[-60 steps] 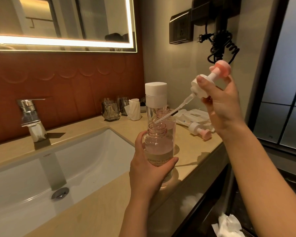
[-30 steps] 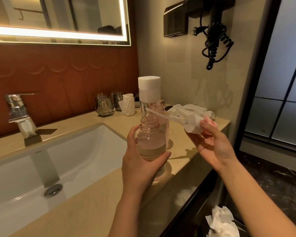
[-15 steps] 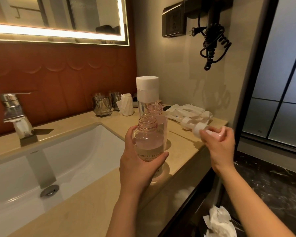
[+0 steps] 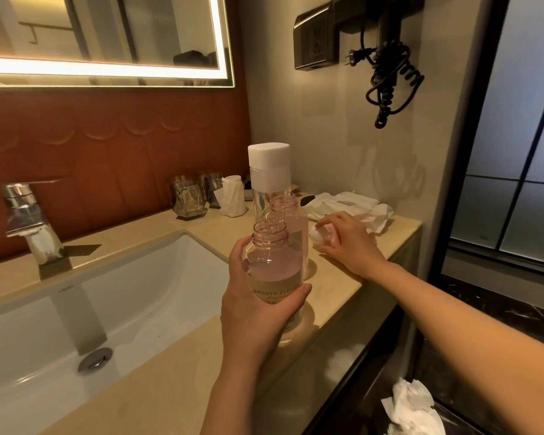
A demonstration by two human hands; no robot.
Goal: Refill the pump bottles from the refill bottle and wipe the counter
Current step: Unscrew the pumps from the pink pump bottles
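Observation:
My left hand (image 4: pixel 258 312) grips a clear pink pump bottle (image 4: pixel 272 266) with an open neck, held just above the beige counter (image 4: pixel 176 381). A second open pink bottle (image 4: pixel 288 221) stands right behind it. Behind both rises the tall clear refill bottle (image 4: pixel 267 174) with its white cap on. My right hand (image 4: pixel 347 238) lies low on the counter to the right, fingers curled over a white and pink pump head (image 4: pixel 322 235). Most of that pump is hidden under the hand.
A white sink (image 4: pixel 85 312) and chrome faucet (image 4: pixel 25 215) fill the left. Glass tumblers (image 4: pixel 187 197) and a folded tissue (image 4: pixel 233 196) stand at the back wall. White tissues and a wipes pack (image 4: pixel 352 204) lie at the right end. Crumpled tissue (image 4: pixel 412 409) sits below the counter edge.
My right hand carried the pump head from high above the bottle down to the counter on the right. My left hand kept hold of the open pink bottle.

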